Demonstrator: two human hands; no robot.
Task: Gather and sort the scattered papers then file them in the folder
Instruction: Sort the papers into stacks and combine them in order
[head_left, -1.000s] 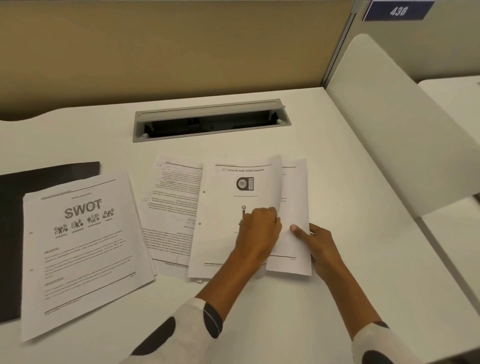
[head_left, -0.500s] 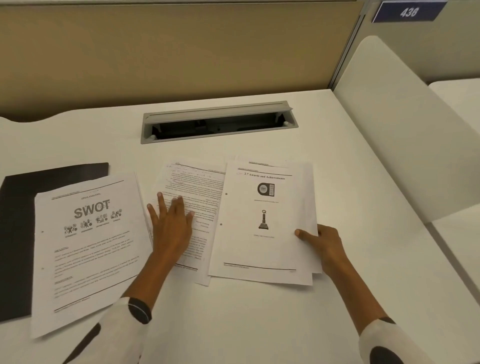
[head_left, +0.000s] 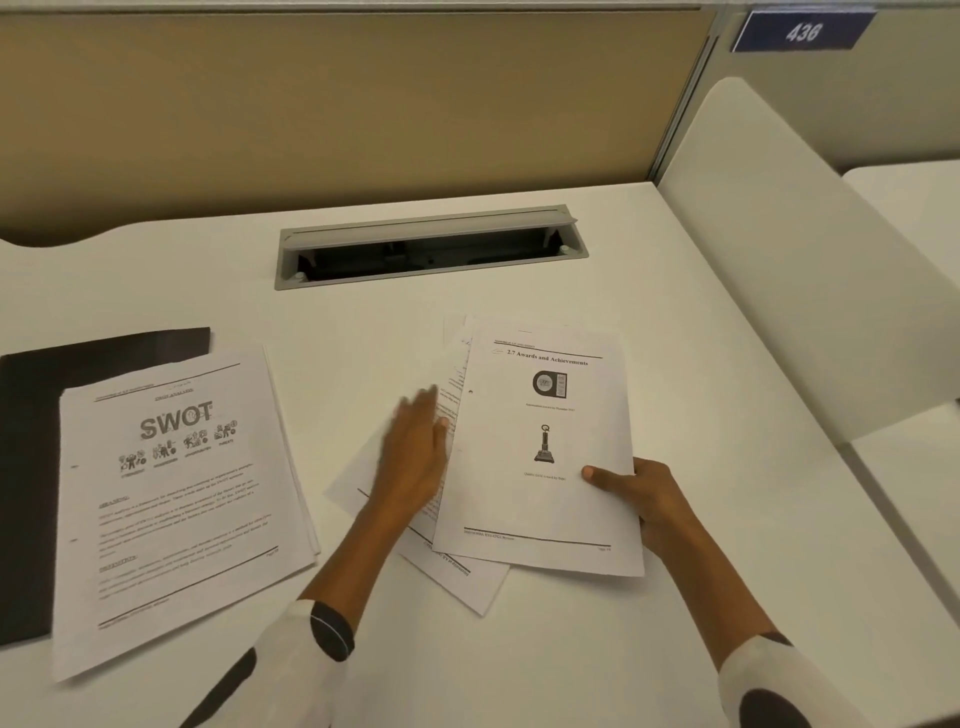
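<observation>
Folder (head_left: 31, 467): dark, lay flat at the left edge of the white desk (head_left: 675, 364), largely covered by a paper stack.
SWOT stack (head_left: 176, 499): several sheets, top page headed "SWOT", lay partly on the folder and partly on the desk, skewed slightly.
Left hand (head_left: 415, 457): blurred, palm down, fingers extended and close together, flat on the text sheets; nothing gripped.
Text sheets (head_left: 457, 571): loose printed pages, fanned at an angle, lay under the left hand and partly beneath the awards page.
Awards page (head_left: 540, 447): headed "2.7 Awards and Achievements", with two small pictures; sat on top of the text sheets, right of the left hand.
Right hand (head_left: 649, 499): pinched the lower right edge of the awards page, thumb on top, fingers curled underneath.
Cable tray (head_left: 431, 249): grey, lid open, set into the desk behind the papers.
Divider (head_left: 779, 249): white panel along the desk's right side.
</observation>
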